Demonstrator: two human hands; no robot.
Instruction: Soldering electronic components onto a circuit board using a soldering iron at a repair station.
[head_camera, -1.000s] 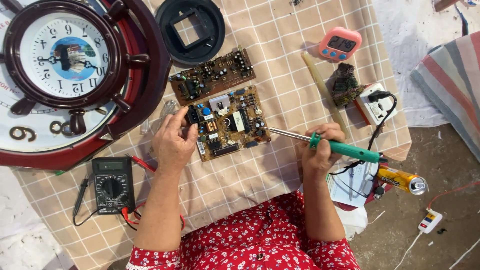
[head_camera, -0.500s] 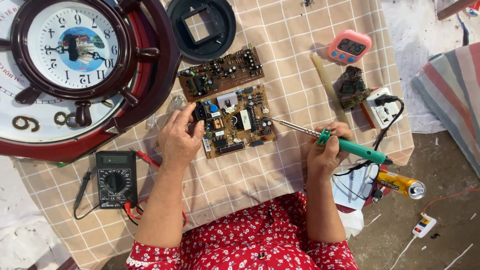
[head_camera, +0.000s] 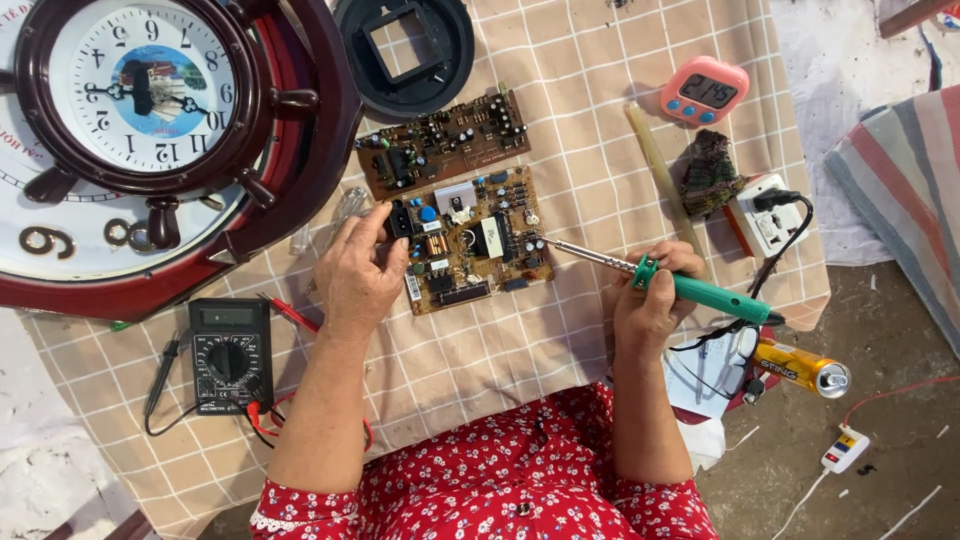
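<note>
The left hand (head_camera: 358, 268) pinches the left edge of a tan circuit board (head_camera: 470, 240) lying flat on the checked cloth surface (head_camera: 590, 130). The right hand (head_camera: 655, 295) is wrapped around the green handle of a soldering iron (head_camera: 660, 280), whose metal tip touches the board's right edge. Just beyond the board lies a darker brown circuit board (head_camera: 445, 145), and past that a round black plastic frame (head_camera: 405, 50). Left of the left hand sit a black multimeter (head_camera: 230, 355) and a ship's-wheel wall clock (head_camera: 140, 110). Beyond the right hand are a pink digital timer (head_camera: 704, 90) and a white power socket (head_camera: 768, 220).
</note>
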